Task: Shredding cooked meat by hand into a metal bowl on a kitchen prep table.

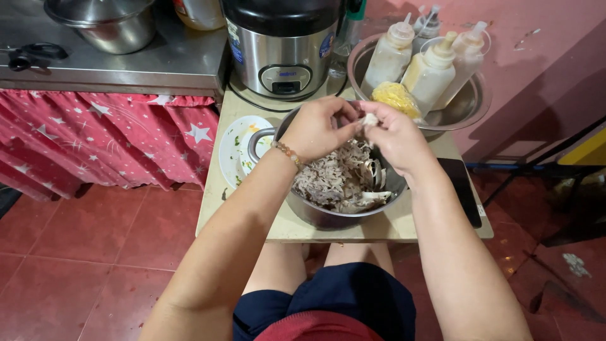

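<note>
A metal pot point(328, 218) full of shredded cooked meat point(338, 180) sits on a small beige table point(252, 221) between my knees. Both hands hover over the pot's far rim. My left hand point(315, 129), with a beaded bracelet on the wrist, and my right hand point(394, 136) pinch the same pale piece of meat point(368, 119) between their fingertips. Several pale bones or scraps lie at the right side of the pot.
A white plate point(237, 151) with food specks lies left of the pot. Behind stand a rice cooker point(281, 47) and a steel bowl point(470, 104) holding squeeze bottles and a yellow bag. A dark phone point(464, 189) lies at the right. A steel counter with a red starred curtain is on the left.
</note>
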